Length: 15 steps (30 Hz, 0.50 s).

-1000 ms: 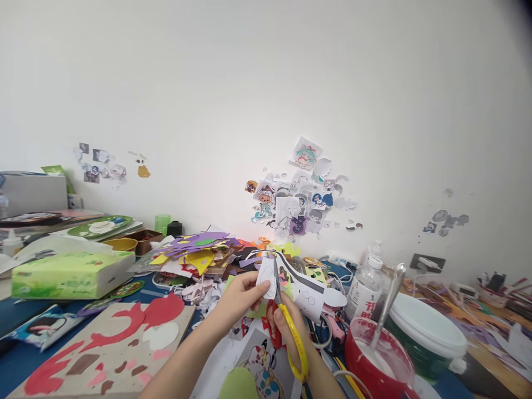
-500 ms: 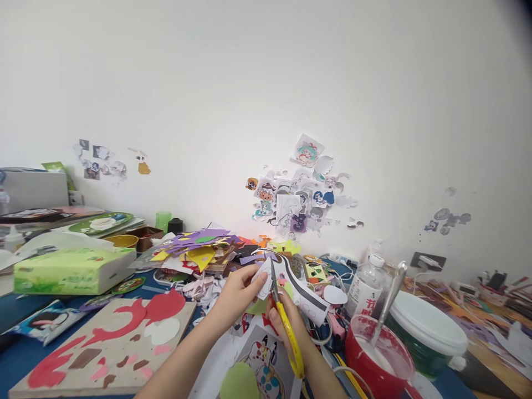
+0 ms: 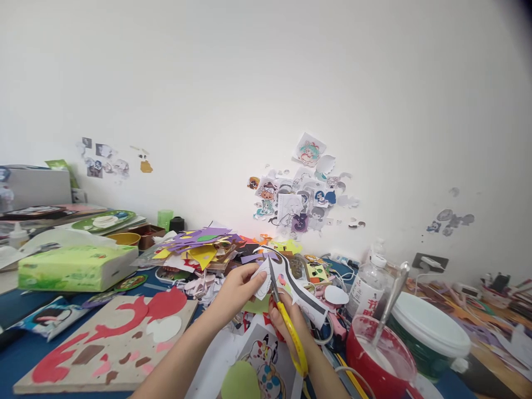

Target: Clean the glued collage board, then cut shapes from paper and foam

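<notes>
My left hand pinches a white printed paper cut-out with a black curved band, held above the desk. My right hand grips yellow-handled scissors; their blades point up and sit in the paper beside my left fingertips. Below the hands lies a printed cartoon sheet and a green round paper piece.
A cardboard board with red paper shapes lies at left, a green tissue pack behind it. A pile of coloured paper scraps sits mid-desk. At right stand a red bowl with a spoon, a clear bottle and a white tub.
The paper has turned a little in my left hand and the scissors have worked slightly further along it. The view has shifted slightly.
</notes>
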Motion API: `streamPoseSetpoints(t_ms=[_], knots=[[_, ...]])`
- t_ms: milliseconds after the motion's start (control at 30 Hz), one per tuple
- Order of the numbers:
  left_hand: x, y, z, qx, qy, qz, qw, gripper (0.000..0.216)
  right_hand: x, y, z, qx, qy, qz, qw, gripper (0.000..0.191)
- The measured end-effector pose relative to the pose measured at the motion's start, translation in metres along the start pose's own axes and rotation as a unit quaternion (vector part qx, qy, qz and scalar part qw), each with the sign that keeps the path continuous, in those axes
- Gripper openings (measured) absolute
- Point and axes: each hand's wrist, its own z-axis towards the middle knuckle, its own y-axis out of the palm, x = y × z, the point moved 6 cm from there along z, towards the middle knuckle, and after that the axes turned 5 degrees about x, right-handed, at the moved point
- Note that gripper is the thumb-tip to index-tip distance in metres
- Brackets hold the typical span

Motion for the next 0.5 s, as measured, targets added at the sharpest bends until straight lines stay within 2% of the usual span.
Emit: streamPoseSetpoints(t_ms=[100,233,367,500], knots=[[0.0013,-0.0002,0.0,0.008,0.004,0.002,1.0,0.036,0.0002,0.0005,0.0,-0.003,0.005,-0.001,1.0,0.047],[0.0024,-0.0028,-0.0005,0.048,0.027,0.012,0.998,0.032,0.0,0.0008,-0.0016,0.003,0.014,-0.006,1.0,0.043],[-0.0007,0.0016,-0.0014,0.042,0.034,0.009,0.999,0.031,-0.0014,-0.0016,-0.002,0.02,0.017,-0.011,1.0,0.03],[-0.0035,0.0039,-0.0018,0.047,0.012,-0.001,0.999,0.032,-0.0027,-0.0052,0.0018,0.038,0.017,-0.009,0.999,0.028]])
